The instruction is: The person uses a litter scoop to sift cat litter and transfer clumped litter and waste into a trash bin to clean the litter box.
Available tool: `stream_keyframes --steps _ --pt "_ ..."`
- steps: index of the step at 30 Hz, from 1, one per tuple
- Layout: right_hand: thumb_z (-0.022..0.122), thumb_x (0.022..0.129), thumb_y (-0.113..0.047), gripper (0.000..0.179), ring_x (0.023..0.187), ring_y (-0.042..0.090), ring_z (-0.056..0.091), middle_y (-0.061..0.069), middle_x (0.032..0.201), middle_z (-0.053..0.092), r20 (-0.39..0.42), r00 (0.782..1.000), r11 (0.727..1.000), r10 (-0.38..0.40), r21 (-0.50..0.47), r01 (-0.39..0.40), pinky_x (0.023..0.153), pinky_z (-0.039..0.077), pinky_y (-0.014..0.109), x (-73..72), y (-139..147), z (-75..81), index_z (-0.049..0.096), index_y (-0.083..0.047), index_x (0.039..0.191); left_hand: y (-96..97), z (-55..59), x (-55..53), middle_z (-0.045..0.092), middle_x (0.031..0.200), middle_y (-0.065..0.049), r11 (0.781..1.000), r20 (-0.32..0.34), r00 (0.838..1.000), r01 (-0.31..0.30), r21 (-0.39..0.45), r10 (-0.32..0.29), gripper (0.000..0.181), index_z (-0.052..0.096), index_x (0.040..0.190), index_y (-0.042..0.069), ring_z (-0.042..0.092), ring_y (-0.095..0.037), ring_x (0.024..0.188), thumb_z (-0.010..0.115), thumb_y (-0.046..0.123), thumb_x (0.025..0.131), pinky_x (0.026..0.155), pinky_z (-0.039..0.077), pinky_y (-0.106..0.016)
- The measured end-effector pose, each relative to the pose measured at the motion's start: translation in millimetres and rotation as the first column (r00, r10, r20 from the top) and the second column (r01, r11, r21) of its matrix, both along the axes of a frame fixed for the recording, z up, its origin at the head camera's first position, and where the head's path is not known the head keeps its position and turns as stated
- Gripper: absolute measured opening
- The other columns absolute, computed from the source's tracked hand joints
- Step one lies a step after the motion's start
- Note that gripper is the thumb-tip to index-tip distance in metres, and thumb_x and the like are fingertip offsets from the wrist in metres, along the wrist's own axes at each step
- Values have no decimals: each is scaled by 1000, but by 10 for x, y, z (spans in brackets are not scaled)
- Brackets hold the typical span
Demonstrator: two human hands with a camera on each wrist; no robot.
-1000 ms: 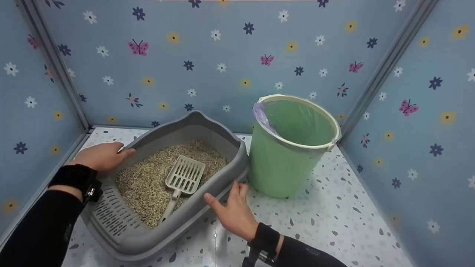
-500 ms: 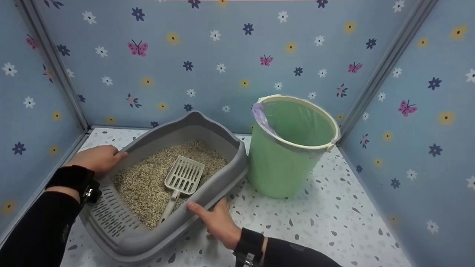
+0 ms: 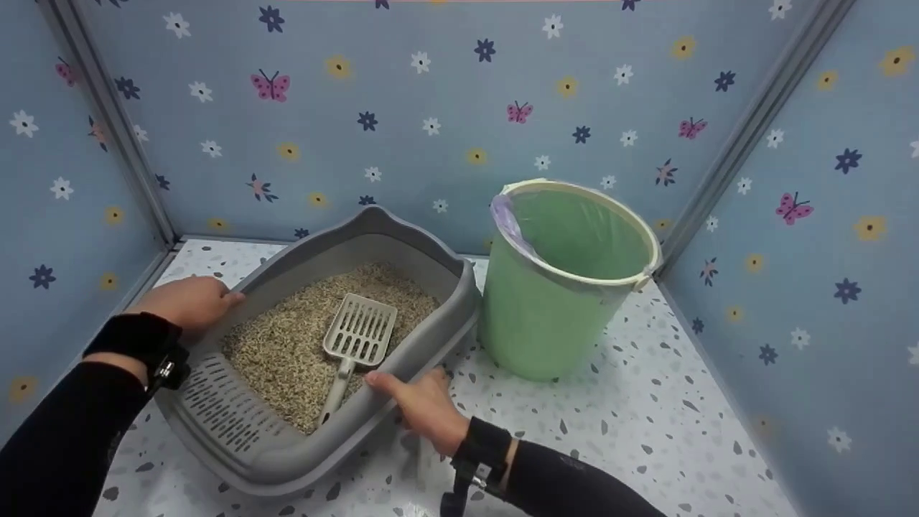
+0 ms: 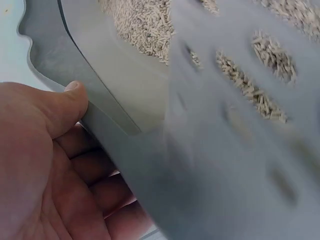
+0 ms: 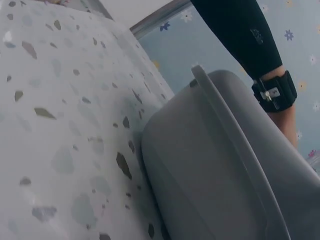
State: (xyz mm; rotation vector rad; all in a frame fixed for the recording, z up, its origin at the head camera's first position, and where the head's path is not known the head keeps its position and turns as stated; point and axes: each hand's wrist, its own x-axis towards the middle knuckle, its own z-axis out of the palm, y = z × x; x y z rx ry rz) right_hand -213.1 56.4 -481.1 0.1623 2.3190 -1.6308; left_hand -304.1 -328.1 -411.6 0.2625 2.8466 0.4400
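A grey litter box (image 3: 445,323) stands at a slant on the speckled surface, holding pale pellet litter (image 3: 280,359). On the litter lies a beige slotted litter scoop (image 3: 360,330), its handle toward the near right wall. My left hand (image 3: 188,305) grips the left rim; in the left wrist view its thumb (image 4: 70,102) is over the rim and the fingers curl beneath. My right hand (image 3: 427,409) holds the near right side, thumb on the rim, its other fingers mostly hidden under the edge. The right wrist view shows the box's outer wall (image 5: 200,165), not the hand.
A green bin (image 3: 549,330) with a clear liner and pale rim stands right beside the box's right end. Flower-patterned panels (image 3: 402,108) enclose the speckled white surface (image 3: 646,402) at the back and both sides.
My right hand has slid left and nearer along the box's side, taking hold under its edge. The box's near end sits slightly higher in view, and the scoop handle has shifted a little right.
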Motion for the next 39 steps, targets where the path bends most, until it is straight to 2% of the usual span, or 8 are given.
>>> stream_keyframes --steps 4,7,9,16,20,24,31,39 --pt "89 88 -61 102 65 27 72 17 100 74 17 997 995 76 -59 -75 53 58 32 -177 177 7 49 12 146 39 9 21 57 81 -8 999 14 1000 22 -28 -21 45 53 82 10 57 -26 75 43 31 120 85 51 -58" --pt "89 91 -53 59 75 35 80 17 97 78 26 985 978 173 -122 -169 59 65 38 -315 297 4 70 -3 115 58 40 56 66 90 -13 999 34 999 30 -36 -29 41 61 89 5 62 -28 80 45 28 119 88 54 -62" --pt "87 93 -50 50 81 39 81 19 99 79 36 974 965 224 -147 -217 65 67 42 -399 368 -3 72 -6 111 74 58 78 70 96 -16 999 53 998 32 -29 -31 41 65 95 1 65 -29 82 46 28 119 88 56 -63" --pt "92 88 -48 105 102 35 72 24 132 64 41 990 985 138 -112 -133 97 62 56 -518 612 -16 38 12 156 202 15 168 68 94 -14 999 45 998 38 -19 -37 42 67 100 -2 64 -28 80 47 30 118 87 56 -62" --pt "88 91 -49 102 108 36 72 25 137 63 -10 996 994 90 -54 -91 100 61 55 -490 714 0 40 12 157 341 -31 284 64 87 -10 1000 27 1000 16 7 -16 40 63 89 7 61 -26 75 47 30 118 83 56 -59" --pt "82 95 -58 86 102 33 71 22 126 70 -57 997 998 59 32 -58 95 61 53 -380 770 13 56 7 146 458 -57 396 58 78 -6 999 32 999 -11 43 9 41 57 81 13 58 -23 68 47 29 117 72 54 -47" --pt "82 90 -72 107 100 28 72 27 133 69 -51 994 987 93 136 -85 92 63 56 -187 734 19 50 9 151 487 17 403 53 68 0 991 130 991 -10 136 -8 42 53 78 16 53 -15 55 48 31 117 61 49 -35" --pt "86 89 -67 99 73 22 66 10 95 70 -83 990 981 116 164 -101 65 59 38 -286 764 23 57 12 141 430 133 363 63 87 -13 975 259 966 -45 218 -14 38 60 98 -3 68 -22 67 54 31 116 65 62 -39"
